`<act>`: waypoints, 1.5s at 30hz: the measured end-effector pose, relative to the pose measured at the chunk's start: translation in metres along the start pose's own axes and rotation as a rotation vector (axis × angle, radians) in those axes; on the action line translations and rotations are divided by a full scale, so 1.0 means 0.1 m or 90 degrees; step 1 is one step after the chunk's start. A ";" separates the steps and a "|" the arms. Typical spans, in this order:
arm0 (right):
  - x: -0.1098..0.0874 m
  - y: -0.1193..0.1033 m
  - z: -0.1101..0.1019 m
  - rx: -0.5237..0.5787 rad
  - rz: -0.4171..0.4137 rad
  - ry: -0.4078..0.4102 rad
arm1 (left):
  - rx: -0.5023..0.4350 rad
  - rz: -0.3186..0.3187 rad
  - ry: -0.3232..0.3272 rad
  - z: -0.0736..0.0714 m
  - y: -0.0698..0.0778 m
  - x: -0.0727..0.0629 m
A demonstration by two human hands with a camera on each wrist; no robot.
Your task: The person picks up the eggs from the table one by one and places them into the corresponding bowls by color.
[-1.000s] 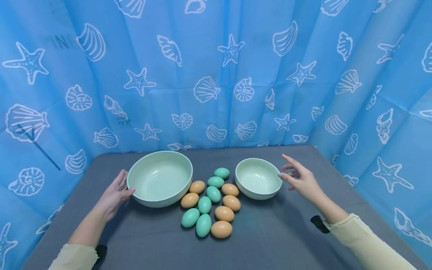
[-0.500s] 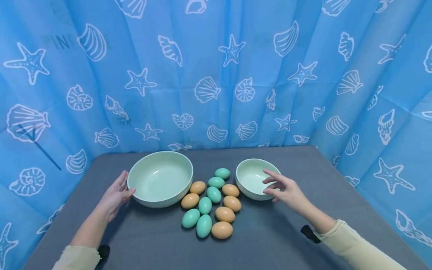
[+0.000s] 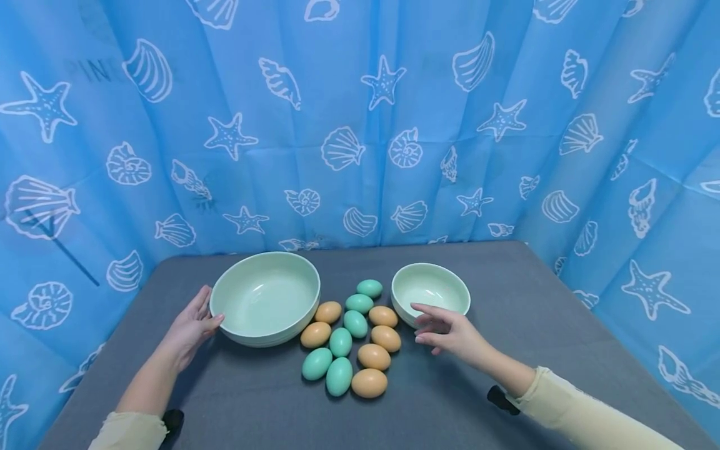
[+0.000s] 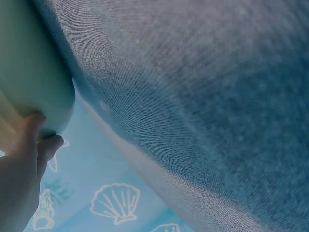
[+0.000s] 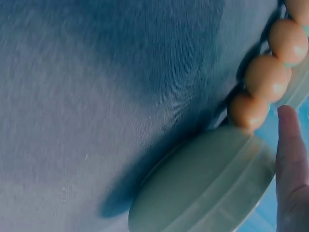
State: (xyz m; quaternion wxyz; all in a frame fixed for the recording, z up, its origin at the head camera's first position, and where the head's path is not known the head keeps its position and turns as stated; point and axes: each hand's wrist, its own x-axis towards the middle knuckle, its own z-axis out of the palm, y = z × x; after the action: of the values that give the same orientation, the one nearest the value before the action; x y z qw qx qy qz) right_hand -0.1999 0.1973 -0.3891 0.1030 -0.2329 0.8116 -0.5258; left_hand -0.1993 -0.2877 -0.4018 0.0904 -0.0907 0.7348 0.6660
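My left hand (image 3: 188, 331) holds the left side of a large pale green bowl (image 3: 264, 337), thumb at the rim and fingers along the outer wall. In the left wrist view, its fingertips meet the bowl's side (image 4: 43, 63). My right hand (image 3: 450, 334), holding nothing, hovers at the front of a smaller pale green bowl (image 3: 433, 290) and covers part of its rim. Between the bowls lie several green eggs (image 3: 340, 342) and tan eggs (image 3: 374, 356). The right wrist view shows a finger (image 5: 292, 159) beside the small bowl (image 5: 207, 179), near a row of tan eggs (image 5: 268, 77).
A grey cloth (image 3: 270, 400) covers the table. Behind it and along both sides hangs a blue curtain (image 3: 360, 181) printed with white shells and starfish. Both bowls stand toward the table's back edge.
My right hand has moved left from the small bowl's right side, across its front, toward the tan eggs. My left hand stays at the large bowl. Bowls and eggs keep their places.
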 end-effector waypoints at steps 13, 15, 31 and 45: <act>0.07 -0.01 0.16 -0.021 0.038 -0.047 | -0.005 -0.007 0.009 0.00 0.00 0.00; 0.08 0.01 0.18 -0.031 0.022 -0.054 | -0.001 -0.006 0.008 0.01 0.00 0.00; 0.23 0.03 0.41 -0.110 -0.031 -0.040 | 0.014 -0.003 0.023 0.03 0.00 0.00; 0.24 0.07 0.53 -0.157 0.009 0.023 | 0.010 -0.010 0.022 0.03 0.03 -0.02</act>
State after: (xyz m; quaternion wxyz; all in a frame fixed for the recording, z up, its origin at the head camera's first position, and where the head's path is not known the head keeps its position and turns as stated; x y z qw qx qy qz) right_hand -0.2007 0.1447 -0.4160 0.0628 -0.2282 0.8735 -0.4254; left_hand -0.1986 -0.2842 -0.3986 0.0835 -0.1072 0.7409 0.6577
